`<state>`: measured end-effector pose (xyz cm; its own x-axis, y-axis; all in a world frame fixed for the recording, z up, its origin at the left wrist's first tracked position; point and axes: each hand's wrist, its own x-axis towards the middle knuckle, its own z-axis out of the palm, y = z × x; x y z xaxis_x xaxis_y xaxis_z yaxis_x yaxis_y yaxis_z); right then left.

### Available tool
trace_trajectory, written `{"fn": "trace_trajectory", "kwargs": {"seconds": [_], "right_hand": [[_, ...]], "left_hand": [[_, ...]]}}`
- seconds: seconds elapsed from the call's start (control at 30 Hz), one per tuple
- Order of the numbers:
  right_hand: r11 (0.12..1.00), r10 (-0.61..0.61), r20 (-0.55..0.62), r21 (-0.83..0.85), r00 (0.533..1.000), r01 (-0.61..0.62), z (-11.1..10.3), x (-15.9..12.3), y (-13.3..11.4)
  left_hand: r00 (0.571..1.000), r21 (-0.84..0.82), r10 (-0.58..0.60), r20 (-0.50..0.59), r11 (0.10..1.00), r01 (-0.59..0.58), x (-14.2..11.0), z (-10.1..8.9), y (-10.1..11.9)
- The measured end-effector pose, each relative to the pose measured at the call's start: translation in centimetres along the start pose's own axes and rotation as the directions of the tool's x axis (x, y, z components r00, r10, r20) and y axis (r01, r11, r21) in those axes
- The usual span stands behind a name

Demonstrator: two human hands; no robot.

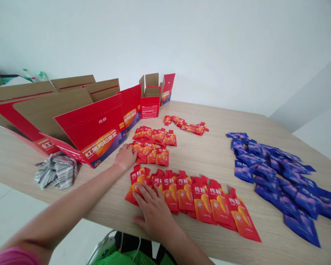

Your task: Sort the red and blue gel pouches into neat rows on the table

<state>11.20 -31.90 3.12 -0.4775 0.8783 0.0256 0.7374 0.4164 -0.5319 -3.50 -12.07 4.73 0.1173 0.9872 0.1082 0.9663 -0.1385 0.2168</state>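
My left hand (126,157) rests at the left end of a double row of red pouches (150,148), its fingertips touching the nearest ones. Those fingers look stretched forward, with nothing gripped. Closer to me, my right hand (153,209) lies with fingers spread over the left end of a long row of overlapping red pouches (200,204). A tilted red pouch (137,181) sits partly beneath its fingertips. Every red pouch shows white lettering, orange fruit and a narrow spout tab.
Open red cartons (95,134) stand along the left, with another open carton (150,106) by the wall. A striped cloth (56,171) lies crumpled beside them. Loose red pouches (191,127) lie farther back. Many blue-purple pouches (276,173) are heaped right. Green bags (118,257) are below the table edge.
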Motion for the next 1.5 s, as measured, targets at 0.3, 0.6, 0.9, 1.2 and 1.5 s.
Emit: {"fn": "trace_trajectory", "kwargs": {"seconds": [0.3, 0.6, 0.9, 1.2, 1.5], "right_hand": [[1.0, 0.001, -0.023, -0.013, 1.0, -0.001, 0.2, 0.1, 0.0], [1.0, -0.004, -0.028, -0.028, 1.0, 0.003, 0.6, 0.1, 0.1], [0.991, 0.1, -0.183, -0.066, 0.978, -0.114, -0.4, -1.1, -1.0], [0.997, 0.054, -0.014, 0.05, 0.998, -0.053, 1.4, -1.0, -2.3], [0.991, 0.115, -0.24, 0.092, 0.964, -0.095, 1.7, -1.8, -1.0]], "left_hand": [[0.998, 0.11, 0.058, 0.024, 0.992, -0.06, -2.3, -1.1, 0.7], [0.994, -0.014, 0.096, 0.043, 0.995, -0.095, -3.7, -2.2, 1.2], [0.944, -0.328, -0.03, 0.33, 0.934, 0.144, -10.4, -3.1, -1.6], [0.868, -0.719, 0.02, 0.497, 0.57, 0.398, -13.6, -1.6, -1.6], [0.869, -0.787, -0.008, 0.494, 0.422, 0.451, -13.8, -3.5, -2.9]]}}
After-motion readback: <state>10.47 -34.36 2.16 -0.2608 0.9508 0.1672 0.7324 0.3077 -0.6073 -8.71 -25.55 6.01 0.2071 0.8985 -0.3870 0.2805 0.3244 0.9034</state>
